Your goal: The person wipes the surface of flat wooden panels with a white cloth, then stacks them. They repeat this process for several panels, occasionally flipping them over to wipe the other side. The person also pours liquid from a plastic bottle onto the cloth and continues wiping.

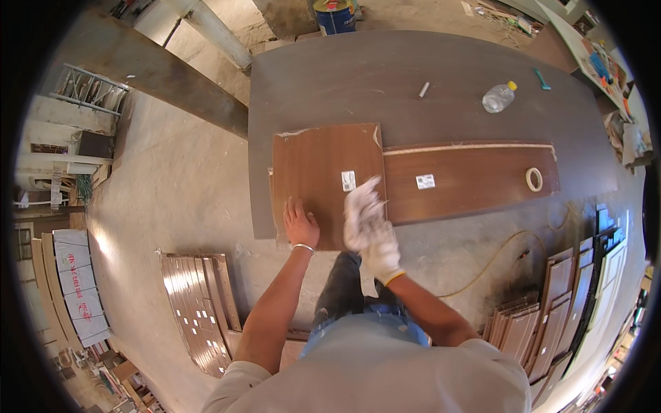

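Note:
My left hand [300,226] is bare, with a bracelet at the wrist. Its fingers lie spread and flat on the near left part of a square brown board [310,165]. A white knitted work glove covers my right hand [381,251], closed around a crumpled white cloth [361,213] at the board's right edge. Whether this cloth is a rag or a second glove I cannot make out. A white strip [368,282] hangs below that hand. Under the square board lies a long brown panel [475,175], reaching out to the right. Both bear a small white label.
A large dark grey tabletop [399,65] carries the boards, a tape roll [534,179], a clear bottle [498,98], a white marker [424,89] and a teal tool [542,78]. Brown panels [196,310] lie at left; more panels [551,316] stand at right. A hose [489,265] crosses the floor.

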`<action>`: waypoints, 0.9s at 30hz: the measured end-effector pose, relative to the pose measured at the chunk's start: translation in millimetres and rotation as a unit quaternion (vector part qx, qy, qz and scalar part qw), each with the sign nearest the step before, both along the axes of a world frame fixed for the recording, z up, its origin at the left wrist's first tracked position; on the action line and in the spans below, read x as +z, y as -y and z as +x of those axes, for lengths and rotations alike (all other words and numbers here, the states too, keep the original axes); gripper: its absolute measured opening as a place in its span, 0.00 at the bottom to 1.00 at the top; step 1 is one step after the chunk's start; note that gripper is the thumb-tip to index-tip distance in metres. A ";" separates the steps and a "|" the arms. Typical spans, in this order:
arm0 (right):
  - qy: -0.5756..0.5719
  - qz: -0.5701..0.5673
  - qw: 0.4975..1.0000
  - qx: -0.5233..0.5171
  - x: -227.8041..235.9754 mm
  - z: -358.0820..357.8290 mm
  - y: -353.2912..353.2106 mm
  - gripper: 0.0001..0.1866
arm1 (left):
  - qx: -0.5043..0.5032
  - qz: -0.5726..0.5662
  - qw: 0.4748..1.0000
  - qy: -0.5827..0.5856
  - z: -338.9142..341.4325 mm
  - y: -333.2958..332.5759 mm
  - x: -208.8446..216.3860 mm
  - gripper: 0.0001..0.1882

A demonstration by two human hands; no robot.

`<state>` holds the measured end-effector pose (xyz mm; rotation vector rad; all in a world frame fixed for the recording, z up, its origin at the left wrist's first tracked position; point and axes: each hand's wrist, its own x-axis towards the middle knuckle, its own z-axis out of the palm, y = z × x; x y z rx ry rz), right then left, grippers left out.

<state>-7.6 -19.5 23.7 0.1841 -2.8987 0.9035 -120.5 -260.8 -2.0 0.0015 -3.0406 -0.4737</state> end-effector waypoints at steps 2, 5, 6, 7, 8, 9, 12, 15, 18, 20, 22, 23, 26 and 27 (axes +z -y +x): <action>0.061 0.025 0.998 -0.008 -8.6 -8.8 23.2 0.35 | -0.029 -0.031 0.999 0.012 -18.8 -2.4 -9.8 0.33; 0.136 0.056 0.989 -0.005 -13.1 -51.3 22.5 0.37 | -0.052 -0.088 0.987 0.124 -24.4 -2.9 -16.7 0.39; 0.193 0.075 0.978 0.000 -13.6 -76.9 14.8 0.38 | -0.064 -0.063 0.991 0.096 -25.9 -3.7 -18.0 0.40; 0.224 0.128 0.966 -0.015 -15.9 -109.9 7.8 0.39 | -0.069 -0.052 0.991 0.105 -24.2 -2.7 -17.5 0.40; 0.186 0.074 0.976 -0.085 -18.8 -146.7 0.6 0.38 | -0.061 -0.052 0.989 0.125 -22.0 -2.5 -16.2 0.41; 0.128 0.131 0.975 -0.122 -23.0 -187.2 -7.5 0.39 | -0.063 -0.027 0.990 0.124 -21.1 -1.5 -15.0 0.43; 0.031 0.195 0.959 -0.202 -34.6 -291.7 -12.1 0.39 | -0.069 -0.005 0.988 0.138 -20.2 0.2 -11.9 0.44; 0.096 0.202 0.946 -0.234 -38.0 -335.2 17.6 0.45 | -0.074 0.009 0.987 0.143 -20.5 0.7 -12.2 0.44; 0.115 0.138 0.976 -0.120 -43.8 -348.9 88.3 0.46 | -0.068 0.028 0.986 0.148 -18.5 0.2 -14.4 0.43; -0.014 0.128 0.992 0.007 -48.0 -363.0 144.8 0.43 | -0.055 0.039 0.983 0.168 -17.5 -0.6 -14.7 0.42; -0.068 0.093 0.988 0.101 -39.0 -369.2 186.2 0.38 | -0.055 0.037 0.987 0.149 -18.9 -0.9 -13.4 0.42; 0.079 0.100 0.977 0.171 -27.2 -362.9 197.5 0.36 | -0.052 0.040 0.987 0.148 -19.8 -1.0 -12.2 0.41; 0.146 -0.002 0.890 0.431 17.5 -350.7 194.0 0.31 | -0.052 0.049 0.971 0.226 -24.3 -0.5 -8.1 0.40; 0.003 -0.001 0.886 0.465 25.6 -350.2 186.5 0.30 | -0.051 0.071 0.954 0.286 -23.8 -0.6 -5.9 0.40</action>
